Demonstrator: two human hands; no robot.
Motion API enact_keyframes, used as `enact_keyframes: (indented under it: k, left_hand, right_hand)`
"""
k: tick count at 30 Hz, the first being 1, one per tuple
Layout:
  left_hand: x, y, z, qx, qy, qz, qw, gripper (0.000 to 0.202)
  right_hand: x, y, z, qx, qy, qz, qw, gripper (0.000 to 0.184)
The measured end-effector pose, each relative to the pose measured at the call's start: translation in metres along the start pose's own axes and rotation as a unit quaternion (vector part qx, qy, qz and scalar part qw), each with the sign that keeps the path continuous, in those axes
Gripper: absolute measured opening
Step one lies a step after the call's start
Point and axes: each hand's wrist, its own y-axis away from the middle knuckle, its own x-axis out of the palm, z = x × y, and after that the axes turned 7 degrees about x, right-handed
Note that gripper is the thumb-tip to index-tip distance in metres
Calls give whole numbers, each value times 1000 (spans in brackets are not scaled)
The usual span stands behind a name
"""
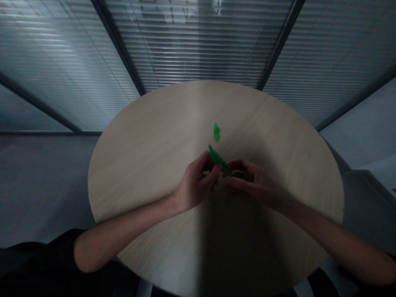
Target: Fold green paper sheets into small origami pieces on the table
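Both of my hands meet over the middle of a round, light wooden table (148,156). Between them is a folded piece of green paper (218,159), long and pointed, sticking up to the left. My left hand (198,183) pinches its lower end with thumb and fingers. My right hand (252,181) has its fingers curled against the same end from the right. A second, smaller folded green paper piece (216,131) lies on the table just beyond my hands, untouched.
Glass walls with closed horizontal blinds (198,45) and dark frames stand behind the table. Grey floor (40,181) shows on the left and right. My dark sleeves sit at the bottom edge.
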Motion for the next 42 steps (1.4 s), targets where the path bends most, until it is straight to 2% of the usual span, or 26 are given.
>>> enact_keyframes:
  k: [3, 7, 10, 16, 21, 25, 29, 32, 35, 42]
  left_hand:
    - [-1, 1, 1, 3, -12, 45, 999, 16]
    - [-2, 3, 2, 10, -26, 94, 995, 17]
    - [-3, 3, 4, 14, -30, 96, 995, 17]
    - [-3, 3, 5, 24, -33, 104, 994, 15]
    - [-2, 3, 2, 16, -33, 102, 994, 16]
    - [-1, 3, 0, 20, -53, 105, 993, 16]
    - [-1, 3, -2, 13, -54, 105, 993, 20]
    - [-1, 4, -2, 15, -55, 113, 992, 19]
    - [-1, 5, -1, 16, -52, 124, 991, 19]
    - [2, 5, -4, 1, -4, 130, 992, 25]
  right_hand:
    - [0, 2, -2, -78, 29, -27, 996, 41]
    - [1, 4, -5, -144, 60, -61, 986, 32]
    - [1, 5, -5, -170, 59, -89, 980, 25]
    - [2, 6, 0, -204, 62, -89, 973, 16]
    - [1, 8, 1, -244, 110, -121, 956, 3]
    - [3, 9, 2, -225, 107, -142, 958, 9]
    - [5, 7, 1, -148, 38, -142, 978, 20]
    - [3, 5, 0, -106, 11, -105, 989, 27]
    - [2, 3, 0, -85, 15, -67, 994, 22]
    - [3, 4, 1, -66, 8, -40, 997, 27]
